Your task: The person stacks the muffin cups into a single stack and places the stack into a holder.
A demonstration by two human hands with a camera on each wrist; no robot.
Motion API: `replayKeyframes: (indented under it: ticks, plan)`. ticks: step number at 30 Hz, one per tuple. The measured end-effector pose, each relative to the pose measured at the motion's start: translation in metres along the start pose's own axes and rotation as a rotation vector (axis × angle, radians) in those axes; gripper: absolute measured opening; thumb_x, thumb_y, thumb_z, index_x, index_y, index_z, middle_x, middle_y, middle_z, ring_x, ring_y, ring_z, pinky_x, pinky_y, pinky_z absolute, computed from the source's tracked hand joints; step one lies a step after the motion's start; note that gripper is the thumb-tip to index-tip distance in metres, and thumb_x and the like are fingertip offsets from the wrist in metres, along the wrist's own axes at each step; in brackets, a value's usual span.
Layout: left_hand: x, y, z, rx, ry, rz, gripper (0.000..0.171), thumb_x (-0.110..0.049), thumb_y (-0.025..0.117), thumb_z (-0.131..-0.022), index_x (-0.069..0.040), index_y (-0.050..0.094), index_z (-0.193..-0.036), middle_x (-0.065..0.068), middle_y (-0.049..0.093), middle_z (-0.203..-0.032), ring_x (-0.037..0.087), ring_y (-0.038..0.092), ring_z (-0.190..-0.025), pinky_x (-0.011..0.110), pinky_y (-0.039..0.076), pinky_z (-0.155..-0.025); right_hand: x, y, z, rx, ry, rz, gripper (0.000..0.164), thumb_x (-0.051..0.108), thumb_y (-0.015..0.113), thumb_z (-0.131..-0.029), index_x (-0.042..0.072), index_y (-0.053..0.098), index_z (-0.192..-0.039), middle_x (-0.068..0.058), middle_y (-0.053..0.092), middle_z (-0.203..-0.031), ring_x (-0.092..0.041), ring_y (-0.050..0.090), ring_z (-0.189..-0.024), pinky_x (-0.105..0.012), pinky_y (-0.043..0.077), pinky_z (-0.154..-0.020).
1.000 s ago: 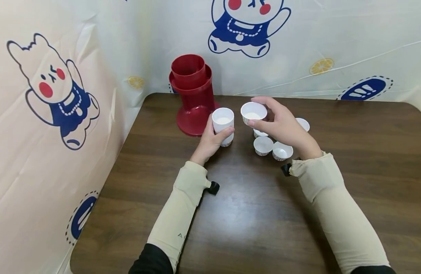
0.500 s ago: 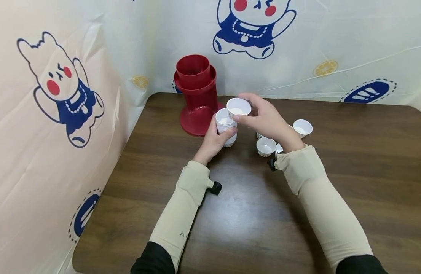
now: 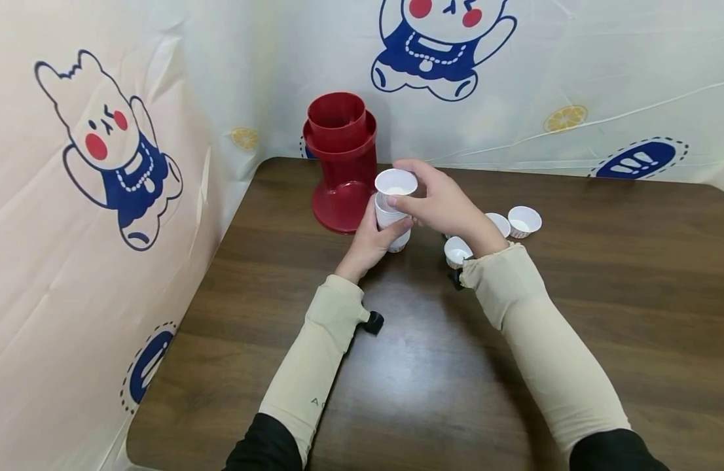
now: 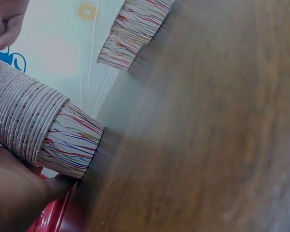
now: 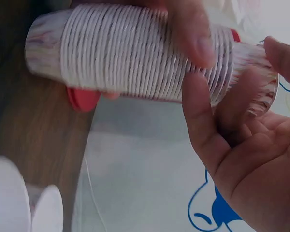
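A tall stack of white paper cups [image 3: 388, 218] is gripped by my left hand [image 3: 366, 244], thumb on its near side. In the left wrist view, the stack's bottom cup [image 4: 72, 140] shows coloured wavy lines and tapers toward the tabletop. My right hand [image 3: 446, 207] holds one more paper cup [image 3: 397, 182] by its sides, mouth up, at the top of the stack. From the right wrist view, the patterned wall of this cup [image 5: 261, 94] sticks out beyond the closely nested rims of the stack [image 5: 121, 53]. How deep it sits inside is hidden by fingers.
Several loose paper cups, including one cup [image 3: 524, 222] at the right, stand mouth up beside and partly behind my right wrist. Behind the stack, to the left, rises a red two-tier cylinder stand [image 3: 341, 170]. A printed curtain [image 3: 291, 52] hangs along the brown table's [image 3: 397, 392] far edge.
My right hand has carried its paper cup leftward, from above the loose cups to the top of the stack. The left hand keeps its grip. The view has shifted slightly.
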State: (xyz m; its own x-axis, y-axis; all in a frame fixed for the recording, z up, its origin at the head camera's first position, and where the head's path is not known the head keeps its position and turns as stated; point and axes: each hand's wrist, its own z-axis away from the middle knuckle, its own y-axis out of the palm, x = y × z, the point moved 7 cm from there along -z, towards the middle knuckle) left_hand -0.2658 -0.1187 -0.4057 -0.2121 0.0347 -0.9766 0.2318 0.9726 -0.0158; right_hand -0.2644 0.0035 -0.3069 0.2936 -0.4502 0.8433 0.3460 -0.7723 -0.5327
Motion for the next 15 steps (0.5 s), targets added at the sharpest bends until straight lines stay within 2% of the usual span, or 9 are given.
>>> replayKeyframes:
  ticks: [4, 10, 15]
  plan:
    - [0.002, -0.001, 0.0, 0.009, -0.021, -0.014, 0.075, -0.022, 0.071, -0.093, -0.023, 0.027, -0.154, 0.002, 0.044, -0.143, 0.02, 0.044, -0.128, 0.043, 0.041, -0.105, 0.001, 0.005, -0.001, 0.014, -0.003, -0.001, 0.066, 0.03, 0.074, -0.092, 0.015, 0.045, -0.149, -0.005, 0.053, -0.136, -0.026, 0.057, -0.107, -0.041, 0.058, -0.074]
    - [0.003, -0.002, 0.0, 0.004, -0.032, -0.038, 0.08, -0.021, 0.071, -0.092, -0.021, 0.024, -0.156, 0.004, 0.041, -0.146, 0.019, 0.041, -0.13, 0.042, 0.04, -0.106, -0.006, 0.011, 0.002, 0.036, 0.038, -0.014, 0.064, 0.027, 0.073, -0.092, 0.018, 0.044, -0.149, -0.007, 0.051, -0.136, -0.031, 0.062, -0.081, -0.043, 0.058, -0.068]
    - [0.003, -0.003, 0.001, -0.01, -0.034, -0.044, 0.078, -0.02, 0.072, -0.092, -0.018, 0.026, -0.155, 0.006, 0.043, -0.143, 0.02, 0.042, -0.128, 0.043, 0.04, -0.105, -0.016, 0.016, 0.003, 0.052, 0.06, -0.023, 0.064, 0.027, 0.072, -0.093, 0.02, 0.043, -0.15, -0.007, 0.05, -0.138, -0.036, 0.061, -0.072, -0.045, 0.057, -0.069]
